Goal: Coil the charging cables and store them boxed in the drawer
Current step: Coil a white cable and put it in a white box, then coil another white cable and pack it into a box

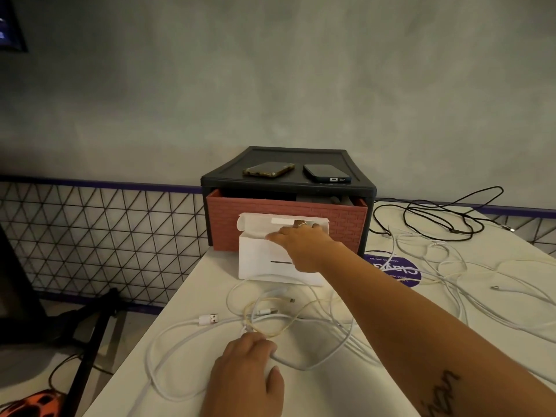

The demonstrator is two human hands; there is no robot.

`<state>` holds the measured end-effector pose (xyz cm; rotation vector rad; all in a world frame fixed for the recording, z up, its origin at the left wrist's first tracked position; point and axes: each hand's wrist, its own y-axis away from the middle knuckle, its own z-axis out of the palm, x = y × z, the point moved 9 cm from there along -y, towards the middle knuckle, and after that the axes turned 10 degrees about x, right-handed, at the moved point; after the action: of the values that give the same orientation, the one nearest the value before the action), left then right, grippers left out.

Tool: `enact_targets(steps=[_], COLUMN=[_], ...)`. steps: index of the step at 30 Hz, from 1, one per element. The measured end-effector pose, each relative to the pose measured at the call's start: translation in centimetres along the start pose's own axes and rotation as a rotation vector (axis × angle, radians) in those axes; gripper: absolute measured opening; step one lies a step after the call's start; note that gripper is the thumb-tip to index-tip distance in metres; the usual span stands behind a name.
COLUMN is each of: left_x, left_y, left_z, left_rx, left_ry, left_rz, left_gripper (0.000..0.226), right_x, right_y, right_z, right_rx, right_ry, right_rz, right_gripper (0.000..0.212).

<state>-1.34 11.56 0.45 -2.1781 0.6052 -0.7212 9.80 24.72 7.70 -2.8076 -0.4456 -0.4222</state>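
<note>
The right hand (301,242) is reaching into the white box (258,257), its fingertips hidden, so I cannot tell its grip. The left hand (249,365) is curling around a white cable (304,368).

One view, worn on your head: it looks forward and down across the white table (216,275), close above the cables (207,319), facing the drawer unit (346,224) and wall (270,85).

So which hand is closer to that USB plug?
Left. The left hand holds the cables just beside the USB plug; the right hand is farther off, at the white box.
</note>
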Motion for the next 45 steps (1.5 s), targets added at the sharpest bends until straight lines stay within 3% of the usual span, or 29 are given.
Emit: enact_targets(steps=[7,9,13,17,20,26,29,35,40,45], left_x=[0.5,0.4,-0.1,0.3,0.2,0.6,0.7,0.7,1.3,2.0], left_y=[-0.1,0.0,-0.2,-0.4,-0.1,0.3,0.3,0.2,0.2,0.0], left_z=[-0.1,-0.1,0.2,-0.2,0.0,-0.3,-0.1,-0.5,-1.5,-3.0], left_rx=[-0.064,-0.080,-0.169,-0.163,-0.133,-0.003,-0.017,-0.038,-0.003,0.052], left_ry=[-0.009,0.014,-0.051,-0.033,-0.001,-0.051,-0.052,0.009,0.019,0.053], left_rz=[-0.011,-0.042,-0.105,-0.105,-0.067,0.060,0.064,0.030,0.040,0.009], left_gripper=[0.030,0.028,0.035,0.033,0.034,0.032,0.030,0.010,0.007,0.008], right_x=[-0.6,-0.7,-1.1,-1.7,-0.6,0.6,1.6,6.4,8.9,13.4], right_y=[0.9,1.7,3.8,7.2,10.2,14.9,15.2,15.7,16.3,17.6], right_z=[-1.1,-1.0,-0.1,-0.2,0.7,1.9,0.6,-6.6,-11.6,-14.5], right_rx=[0.177,0.216,0.180,0.236,0.141,-0.038,0.069,0.513,0.685,0.771], right_ry=[0.200,0.198,0.011,-0.222,-0.412,-0.448,-0.454,-0.456,-0.297,-0.206], right_rz=[0.029,0.037,0.001,-0.076,-0.023,-0.010,0.008,0.154,0.166,0.334], right_gripper=[0.033,0.037,0.053,0.039,0.033,0.023,0.018,0.023,0.029,0.023])
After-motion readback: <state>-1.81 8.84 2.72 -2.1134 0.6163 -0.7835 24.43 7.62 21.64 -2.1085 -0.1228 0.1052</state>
